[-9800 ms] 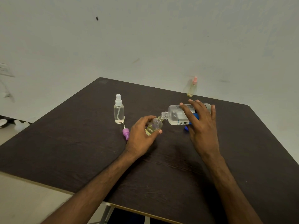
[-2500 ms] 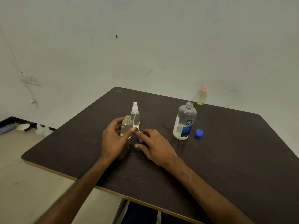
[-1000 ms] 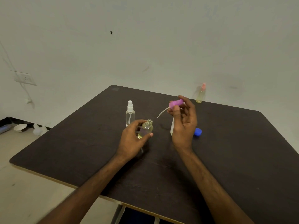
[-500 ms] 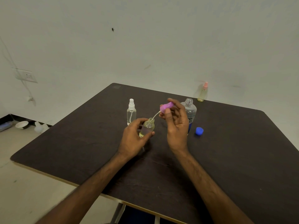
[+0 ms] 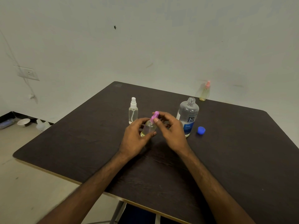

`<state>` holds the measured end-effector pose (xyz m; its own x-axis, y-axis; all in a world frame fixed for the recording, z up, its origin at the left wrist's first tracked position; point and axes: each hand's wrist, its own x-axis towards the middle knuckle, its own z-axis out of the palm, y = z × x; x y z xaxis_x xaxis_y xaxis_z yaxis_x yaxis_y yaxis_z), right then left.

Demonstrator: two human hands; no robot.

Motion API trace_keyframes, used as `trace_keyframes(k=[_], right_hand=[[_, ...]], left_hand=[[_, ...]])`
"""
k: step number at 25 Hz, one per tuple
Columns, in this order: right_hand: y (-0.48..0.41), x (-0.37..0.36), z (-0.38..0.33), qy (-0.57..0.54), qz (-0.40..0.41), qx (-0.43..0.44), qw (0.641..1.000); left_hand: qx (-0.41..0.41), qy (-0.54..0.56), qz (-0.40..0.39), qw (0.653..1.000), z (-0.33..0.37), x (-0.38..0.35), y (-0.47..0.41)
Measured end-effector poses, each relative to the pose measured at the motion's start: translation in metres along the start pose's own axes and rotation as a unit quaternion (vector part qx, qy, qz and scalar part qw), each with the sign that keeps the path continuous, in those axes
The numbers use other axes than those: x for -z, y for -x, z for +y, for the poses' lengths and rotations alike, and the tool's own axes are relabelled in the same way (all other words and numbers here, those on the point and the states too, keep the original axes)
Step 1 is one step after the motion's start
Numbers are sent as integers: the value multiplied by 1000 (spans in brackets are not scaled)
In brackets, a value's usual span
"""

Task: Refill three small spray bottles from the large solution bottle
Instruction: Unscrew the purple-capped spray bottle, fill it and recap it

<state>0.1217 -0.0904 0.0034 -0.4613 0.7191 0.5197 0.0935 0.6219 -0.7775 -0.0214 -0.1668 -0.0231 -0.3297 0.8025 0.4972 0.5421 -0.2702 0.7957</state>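
The left hand (image 5: 135,138) grips the small spray bottle (image 5: 148,129) over the middle of the surface (image 5: 242,151), steadying it so the right hand (image 5: 171,131), pinching the purple spray head (image 5: 154,116), can likely screw it on; the large solution bottle (image 5: 188,117) stands uncapped at 2 o'clock.

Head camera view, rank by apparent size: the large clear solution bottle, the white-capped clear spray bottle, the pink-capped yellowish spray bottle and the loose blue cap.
1. Large clear solution bottle
2. White-capped clear spray bottle
3. Pink-capped yellowish spray bottle, though farther back, so unsure
4. Blue cap
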Motion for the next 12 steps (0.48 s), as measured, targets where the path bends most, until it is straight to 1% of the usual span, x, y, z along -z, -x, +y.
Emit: trace_keyframes(k=[3, 7, 10, 12], right_hand=[[-1, -3, 2, 12, 15, 2, 1000], [1, -10, 2, -10, 32, -35, 999], [4, -14, 6, -45, 14, -53, 997], [4, -14, 9, -81, 3, -38, 996]], left_hand=[[3, 6, -1, 1000, -1, 0, 1], [5, 12, -4, 1000, 2, 1, 2], [18, 20, -8, 1000, -2, 0, 2], [31, 29, -5, 999, -5, -1, 2]])
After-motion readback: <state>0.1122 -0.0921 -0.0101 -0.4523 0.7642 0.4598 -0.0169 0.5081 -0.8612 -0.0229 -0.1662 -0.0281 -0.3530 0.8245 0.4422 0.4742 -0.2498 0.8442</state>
